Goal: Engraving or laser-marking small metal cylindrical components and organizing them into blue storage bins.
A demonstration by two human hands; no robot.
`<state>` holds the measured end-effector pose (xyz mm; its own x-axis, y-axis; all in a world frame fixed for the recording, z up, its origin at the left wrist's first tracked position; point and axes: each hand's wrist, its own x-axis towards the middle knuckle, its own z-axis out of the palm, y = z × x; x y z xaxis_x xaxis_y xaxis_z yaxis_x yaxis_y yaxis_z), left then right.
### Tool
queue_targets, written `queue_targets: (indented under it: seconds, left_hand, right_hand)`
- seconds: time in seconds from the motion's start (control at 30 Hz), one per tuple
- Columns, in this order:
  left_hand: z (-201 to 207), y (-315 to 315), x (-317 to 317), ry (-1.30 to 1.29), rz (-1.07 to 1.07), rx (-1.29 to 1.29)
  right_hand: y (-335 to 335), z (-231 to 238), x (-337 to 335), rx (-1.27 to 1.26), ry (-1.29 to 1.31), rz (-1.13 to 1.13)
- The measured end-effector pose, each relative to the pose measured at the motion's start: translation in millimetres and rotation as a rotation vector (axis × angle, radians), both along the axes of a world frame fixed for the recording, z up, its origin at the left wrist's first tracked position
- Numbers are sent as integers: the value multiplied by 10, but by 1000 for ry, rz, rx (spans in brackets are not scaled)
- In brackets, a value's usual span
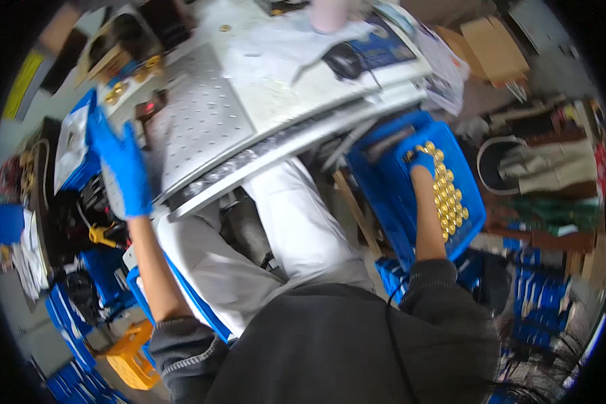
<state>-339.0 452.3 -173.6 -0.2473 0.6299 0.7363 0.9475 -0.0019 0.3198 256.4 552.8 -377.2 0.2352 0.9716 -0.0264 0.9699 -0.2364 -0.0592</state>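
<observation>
My left hand (124,165), in a blue glove, is raised at the left end of the workbench with its fingers spread and nothing in them. Beside it is a perforated metal plate (202,114) on the bench. On my right, my right hand (422,161), also gloved in blue, reaches down into a blue plastic bin (475,188). Rows of small round gold-coloured metal parts (449,198) lie in that bin. The hand is at the far end of these rows, with gold parts by its fingertips. Its fingers are mostly hidden, so its grip does not show.
Larger gold-coloured parts (118,91) sit in a container at the bench's far left. A blue box (77,151) stands beside my left hand. A black computer mouse (343,60) rests on the bench. An orange stool (133,357) is at lower left, and an open cardboard box (495,50) at far right.
</observation>
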Motion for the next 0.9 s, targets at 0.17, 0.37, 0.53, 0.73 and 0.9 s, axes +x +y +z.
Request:
queue_targets:
  seconds: [0.17, 0.37, 0.53, 0.73, 0.9]
  left_hand:
    - [-255, 286, -154, -110, 91, 104]
    - [-291, 126, -343, -264, 187, 243]
    - [-358, 358, -262, -311, 155, 253]
    - [-300, 67, -345, -307, 232, 260]
    - [-304, 269, -283, -316, 132, 299]
  right_hand:
    - [88, -142, 194, -165, -80, 9]
    - [321, -155, 71, -364, 63, -126]
    - [365, -360, 765, -152, -198, 2]
    - [-4, 887, 158, -97, 401, -7]
    - [-120, 2275, -888, 138, 417, 283]
